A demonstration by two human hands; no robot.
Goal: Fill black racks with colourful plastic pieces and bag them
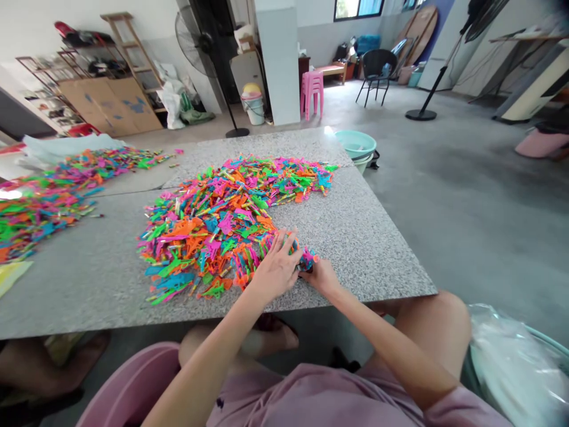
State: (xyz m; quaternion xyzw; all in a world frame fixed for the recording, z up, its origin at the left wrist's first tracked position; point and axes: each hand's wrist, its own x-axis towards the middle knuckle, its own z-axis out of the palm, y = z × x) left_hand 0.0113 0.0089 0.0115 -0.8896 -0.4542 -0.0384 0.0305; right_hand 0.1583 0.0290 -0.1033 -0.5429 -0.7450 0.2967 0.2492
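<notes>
Plastic pieces (pixel 213 207): row (pixel 246 261) near table's (pixel 355 255) front edge, left hand (pixel 280 264) laid over it, right hand (pixel 322 276) at its end, both grips unclear. Apparently aligning; next calls for even pressure.

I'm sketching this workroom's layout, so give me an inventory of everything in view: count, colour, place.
Table: one, speckled grey, centre
Heaps of plastic pieces: two, multicoloured, on table
Sheet: one, yellow, left edge
Fans: two, dark, background
Pillar: one, white, background
Stacked stools: count unclear, pink, by pillar
Chair: one, black, back right
Basin: one, teal, beyond table
Pink containers: two, pink, lower left, far right
Clear bag: one, transparent, lower right
Cardboard: count unclear, brown, back left
Background clutter: uncountable, mixed, around walls
Clothing: mauve, bottom centre
Left hand: one, bare, over pieces
Right hand: one, bare, touching pieces
</notes>
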